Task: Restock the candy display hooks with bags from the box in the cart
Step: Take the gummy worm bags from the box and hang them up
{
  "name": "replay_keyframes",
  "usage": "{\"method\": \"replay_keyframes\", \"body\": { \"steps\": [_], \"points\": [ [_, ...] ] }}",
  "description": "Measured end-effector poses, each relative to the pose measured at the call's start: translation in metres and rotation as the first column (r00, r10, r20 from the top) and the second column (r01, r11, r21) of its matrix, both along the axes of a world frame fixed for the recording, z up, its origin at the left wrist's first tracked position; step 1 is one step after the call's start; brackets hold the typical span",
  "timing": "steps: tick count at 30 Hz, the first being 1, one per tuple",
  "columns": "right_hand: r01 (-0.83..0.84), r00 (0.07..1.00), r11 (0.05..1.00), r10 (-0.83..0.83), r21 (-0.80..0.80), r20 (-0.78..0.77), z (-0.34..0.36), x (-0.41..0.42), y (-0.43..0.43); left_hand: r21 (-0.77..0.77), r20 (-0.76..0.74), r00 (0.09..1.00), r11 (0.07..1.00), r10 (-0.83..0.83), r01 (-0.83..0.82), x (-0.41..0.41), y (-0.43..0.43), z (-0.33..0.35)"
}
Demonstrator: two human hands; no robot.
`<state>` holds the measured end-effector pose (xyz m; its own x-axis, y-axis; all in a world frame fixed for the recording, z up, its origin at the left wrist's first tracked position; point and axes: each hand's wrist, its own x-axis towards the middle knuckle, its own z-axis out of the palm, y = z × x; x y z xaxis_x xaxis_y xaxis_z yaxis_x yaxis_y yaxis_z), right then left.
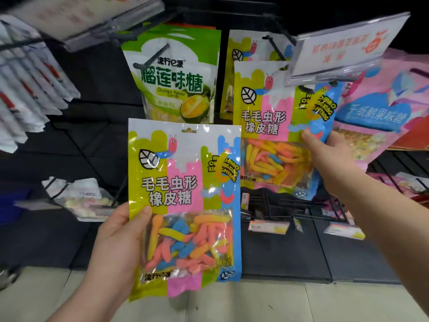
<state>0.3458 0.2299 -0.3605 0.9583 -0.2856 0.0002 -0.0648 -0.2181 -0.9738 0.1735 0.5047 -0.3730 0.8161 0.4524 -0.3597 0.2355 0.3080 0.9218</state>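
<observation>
My left hand (118, 238) grips a bag of caterpillar gummy candy (185, 205) by its left edge, upright in front of the display. My right hand (329, 159) pinches the right side of a second, identical gummy bag (274, 126), which hangs tilted at the front of a black hook (275, 46). Another bag of the same kind (246, 49) hangs behind it on that hook. The box and the cart are out of view.
A green durian candy bag (174, 73) hangs on the hook to the left. Pink candy bags (380, 108) hang at the right under a flipped-up price tag holder (346, 43). White bags (27, 82) hang far left. Lower hooks carry price labels (268, 225).
</observation>
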Motion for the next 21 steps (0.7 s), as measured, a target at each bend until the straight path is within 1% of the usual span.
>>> {"method": "replay_keyframes", "body": {
  "steps": [4,5,6,8,10,11,12,14,15,16,17,19,21],
  "points": [
    [-0.038,0.994,0.999,0.036,-0.015,-0.099,-0.004,0.004,0.004,-0.004,0.014,1.000,1.000,-0.019,0.019,-0.001,-0.005,0.002],
    [-0.024,0.993,0.999,0.021,-0.030,-0.121,-0.003,0.003,0.005,-0.004,0.018,1.000,1.000,-0.023,0.023,-0.001,-0.006,0.003],
    [0.006,0.990,0.998,-0.015,-0.066,-0.140,-0.001,0.000,0.006,-0.008,0.022,0.999,1.000,-0.030,0.030,-0.001,-0.007,0.004],
    [0.055,0.989,0.985,-0.077,-0.166,-0.129,0.006,-0.015,0.008,-0.041,0.038,0.998,0.998,-0.047,0.049,-0.003,-0.010,0.006],
    [0.007,0.991,0.978,-0.035,-0.207,-0.132,0.010,-0.044,0.014,-0.083,0.054,0.996,0.994,-0.068,0.072,-0.004,-0.013,0.010],
    [-0.066,0.985,0.986,0.040,-0.156,-0.170,0.012,-0.063,0.019,-0.103,0.066,0.995,0.991,-0.079,0.086,-0.004,-0.016,0.013],
    [-0.150,0.964,0.987,0.132,-0.063,-0.229,0.012,-0.081,0.022,-0.126,0.083,0.992,0.987,-0.092,0.102,-0.005,-0.019,0.016],
    [-0.279,0.897,0.948,0.315,0.156,-0.311,0.011,-0.115,0.027,-0.165,0.114,0.986,0.977,-0.120,0.137,-0.006,-0.028,0.023],
    [-0.318,0.873,0.919,0.380,0.232,-0.306,0.012,-0.129,0.028,-0.177,0.124,0.983,0.972,-0.135,0.156,-0.007,-0.032,0.026],
    [-0.338,0.869,0.902,0.409,0.269,-0.279,0.011,-0.141,0.027,-0.183,0.134,0.980,0.968,-0.149,0.173,-0.008,-0.037,0.029],
    [-0.331,0.882,0.897,0.404,0.293,-0.242,0.011,-0.151,0.025,-0.184,0.141,0.977,0.965,-0.162,0.186,-0.009,-0.042,0.031],
    [-0.257,0.936,0.910,0.318,0.324,-0.152,0.011,-0.164,0.018,-0.192,0.143,0.972,0.958,-0.189,0.214,-0.010,-0.051,0.034],
    [-0.217,0.963,0.912,0.258,0.348,-0.075,0.013,-0.171,0.011,-0.150,0.143,0.960,0.954,-0.239,0.260,-0.008,-0.059,0.034]
  ]
}}
